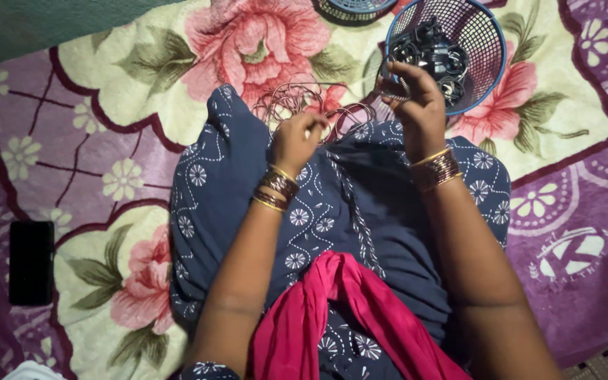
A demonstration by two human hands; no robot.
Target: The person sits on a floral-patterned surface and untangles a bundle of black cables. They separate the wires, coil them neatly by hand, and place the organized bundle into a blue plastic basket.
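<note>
The left hand (297, 141) pinches thin wire loops (304, 102) lying on the lap. The right hand (416, 105) grips 1 small dark part (details unclear) beside the blue basket (490, 70).

Person sits on blanket (107, 105); lap in centre. Wire coils (304, 98) lie just beyond knees, betw. left hand (295, 141) & right hand (420, 105). Basket (490, 32) w/ dark parts (431, 53) sits ahead-right, touching right hand. 2nd basket (353, 8) behind, at top edge. Phone (31, 262) far left on blanket.
</note>
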